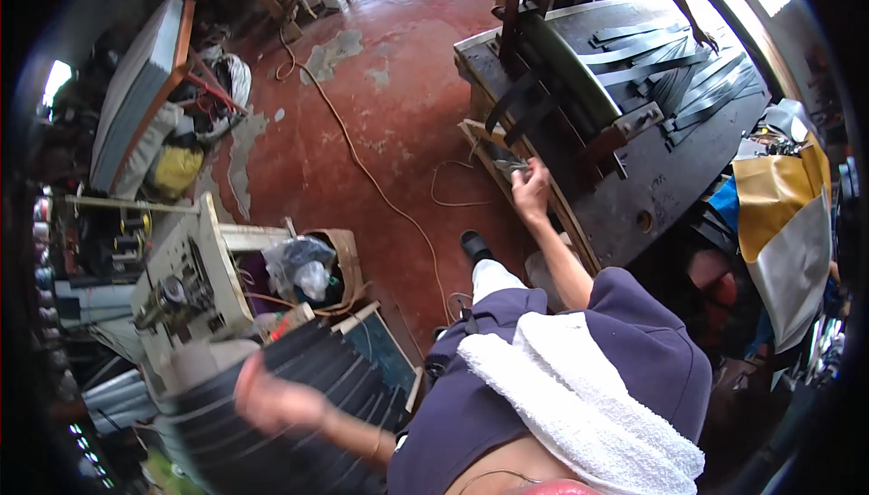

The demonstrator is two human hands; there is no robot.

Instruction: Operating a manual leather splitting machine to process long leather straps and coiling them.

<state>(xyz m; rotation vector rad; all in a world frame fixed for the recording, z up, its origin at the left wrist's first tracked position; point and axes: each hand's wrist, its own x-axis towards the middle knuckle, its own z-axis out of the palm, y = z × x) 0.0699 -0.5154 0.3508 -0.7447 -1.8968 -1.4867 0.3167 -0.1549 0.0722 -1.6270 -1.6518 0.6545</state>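
My left hand is smeared by motion over a pile of long dark strips at the lower left, and its fingers do not show clearly. My right hand is at the near left edge of a dark-topped table. Its fingers are closed around a small greyish thing that I cannot make out. Just beyond that hand, a roller machine with a long cylinder is mounted on the table. Black bands hang on the roller's left side.
Across the table, another person's hand rests near many loose black strips. An orange cord snakes over the red floor. A sewing machine and a cardboard box stand left. Coloured sheets hang right.
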